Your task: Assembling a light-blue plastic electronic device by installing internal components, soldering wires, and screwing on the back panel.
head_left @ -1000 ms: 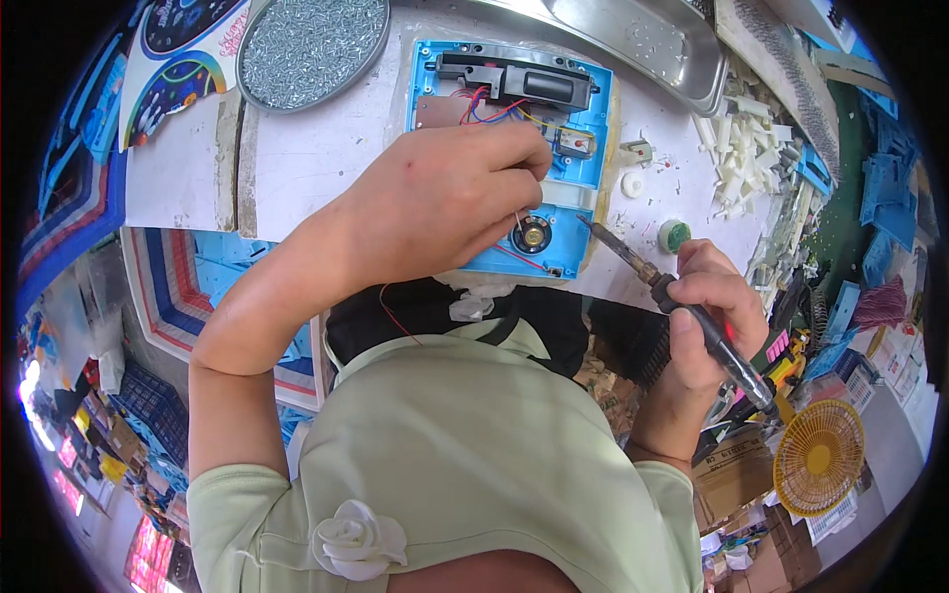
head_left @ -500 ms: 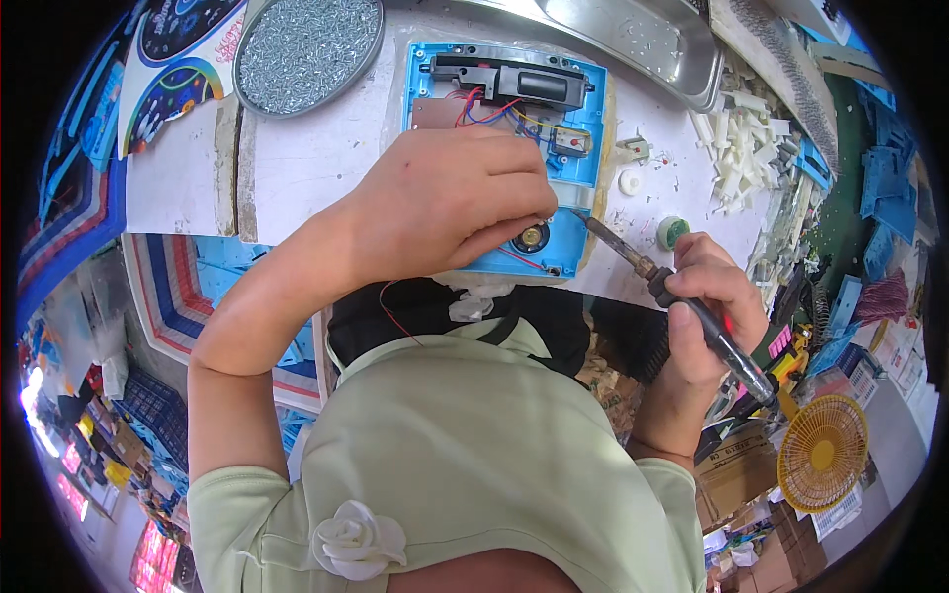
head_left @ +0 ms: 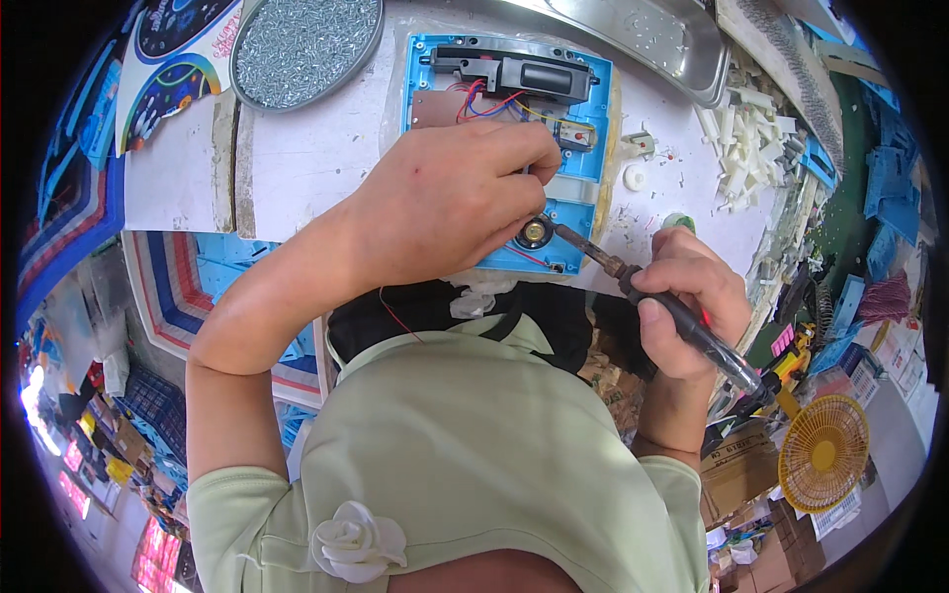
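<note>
A blue plastic housing point(head_left: 585, 193) lies on the table in front of me, with a long black module point(head_left: 544, 79), a brown circuit board point(head_left: 433, 109) and red, blue and yellow wires inside. Over its left side reaches my left hand point(head_left: 460, 193), fingers pinched together; whatever they grip is hidden. Just beside those fingertips sits a small round speaker point(head_left: 535, 233) in the near part of the housing. My right hand point(head_left: 692, 296) is closed round the dark handle of a soldering iron point(head_left: 714, 353). The iron's tip points left, at the speaker's edge by my left fingers.
A round bowl of screws point(head_left: 306, 49) stands at the far left, a metal tray point(head_left: 707, 74) at the far right. White plastic pieces point(head_left: 746, 148) are heaped on the right. A small green-rimmed roll point(head_left: 679, 219) sits behind my right hand. A yellow fan point(head_left: 822, 453) is at lower right.
My right hand has moved left with the soldering iron, bringing its tip from the housing's right side to the speaker's edge. My left fingers have shifted slightly; the housing has moved a little.
</note>
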### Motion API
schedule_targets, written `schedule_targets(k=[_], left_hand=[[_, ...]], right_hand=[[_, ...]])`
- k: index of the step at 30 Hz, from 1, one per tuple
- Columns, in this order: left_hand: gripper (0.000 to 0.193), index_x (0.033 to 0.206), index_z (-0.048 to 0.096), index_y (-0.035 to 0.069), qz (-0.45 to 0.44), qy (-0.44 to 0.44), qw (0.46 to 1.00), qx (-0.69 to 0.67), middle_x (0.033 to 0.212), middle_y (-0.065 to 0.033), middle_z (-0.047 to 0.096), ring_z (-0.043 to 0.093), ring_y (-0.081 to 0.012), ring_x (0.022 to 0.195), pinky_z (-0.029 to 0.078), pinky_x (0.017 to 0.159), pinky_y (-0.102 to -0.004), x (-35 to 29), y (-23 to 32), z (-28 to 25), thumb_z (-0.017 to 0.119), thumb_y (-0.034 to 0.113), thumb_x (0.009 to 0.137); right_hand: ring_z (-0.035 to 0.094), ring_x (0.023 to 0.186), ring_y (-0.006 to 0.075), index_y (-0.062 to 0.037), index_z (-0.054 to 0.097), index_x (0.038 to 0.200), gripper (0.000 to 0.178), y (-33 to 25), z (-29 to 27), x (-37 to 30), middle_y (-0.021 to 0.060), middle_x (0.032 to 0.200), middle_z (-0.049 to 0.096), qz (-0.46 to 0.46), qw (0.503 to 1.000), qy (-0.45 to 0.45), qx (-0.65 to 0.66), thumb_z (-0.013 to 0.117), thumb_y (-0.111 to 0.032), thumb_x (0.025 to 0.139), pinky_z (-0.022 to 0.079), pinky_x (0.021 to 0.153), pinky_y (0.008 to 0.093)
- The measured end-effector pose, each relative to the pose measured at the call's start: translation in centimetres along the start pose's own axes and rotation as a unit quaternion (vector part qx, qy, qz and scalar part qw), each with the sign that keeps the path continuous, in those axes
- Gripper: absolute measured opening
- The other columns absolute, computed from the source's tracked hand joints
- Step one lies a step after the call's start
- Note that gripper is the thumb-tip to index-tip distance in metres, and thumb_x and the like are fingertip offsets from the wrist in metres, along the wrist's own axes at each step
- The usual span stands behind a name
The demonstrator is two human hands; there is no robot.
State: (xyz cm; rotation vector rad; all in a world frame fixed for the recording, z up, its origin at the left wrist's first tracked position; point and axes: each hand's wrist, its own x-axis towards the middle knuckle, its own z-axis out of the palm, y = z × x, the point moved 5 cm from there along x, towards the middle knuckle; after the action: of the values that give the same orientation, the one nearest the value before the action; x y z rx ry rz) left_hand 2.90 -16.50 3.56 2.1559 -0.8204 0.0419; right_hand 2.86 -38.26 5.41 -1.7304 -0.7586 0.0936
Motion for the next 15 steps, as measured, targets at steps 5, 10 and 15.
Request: schedule_targets(k=[5, 10, 15], left_hand=[[0.018, 0.082, 0.061, 0.005, 0.000, -0.005, 1.000, 0.010, 0.094, -0.0052, 0.058, 0.063, -0.0263, 0.081, 0.052, 0.065, -0.0373, -0.01, 0.02, 0.07, 0.076, 0.002, 0.073], [0.016, 0.080, 0.060, 0.005, 0.008, -0.020, 0.999, 0.039, 0.094, -0.0054, 0.059, 0.064, -0.0261, 0.082, 0.052, 0.065, -0.0373, 0.17, 0.13, 0.13, 0.074, 0.004, 0.074], [0.011, 0.078, 0.059, 0.004, 0.007, -0.046, 0.997, 0.068, 0.094, -0.0058, 0.059, 0.064, -0.0255, 0.083, 0.053, 0.067, -0.0364, 0.47, 0.58, -0.07, 0.070, 0.006, 0.076]], right_hand=[[0.048, 0.055, 0.0212, -0.0003, 0.069, 0.089, 0.020, 0.06, -0.05, 0.14, 0.0077, 0.067, 0.060, 0.014, 1.000, -0.005, -0.004, 0.071, -0.004, 0.069, 0.037, 0.051, 0.0325], [0.048, 0.056, 0.0217, -0.0008, 0.069, 0.088, 0.020, -0.13, 0.10, 0.41, 0.0073, 0.067, 0.060, 0.008, 1.000, -0.002, -0.018, 0.070, -0.003, 0.068, 0.038, 0.052, 0.0328], [0.047, 0.055, 0.0224, -0.0007, 0.068, 0.087, 0.021, -0.72, 0.44, 0.83, 0.0071, 0.069, 0.062, 0.001, 0.999, -0.008, -0.035, 0.071, -0.002, 0.067, 0.038, 0.052, 0.0335]])
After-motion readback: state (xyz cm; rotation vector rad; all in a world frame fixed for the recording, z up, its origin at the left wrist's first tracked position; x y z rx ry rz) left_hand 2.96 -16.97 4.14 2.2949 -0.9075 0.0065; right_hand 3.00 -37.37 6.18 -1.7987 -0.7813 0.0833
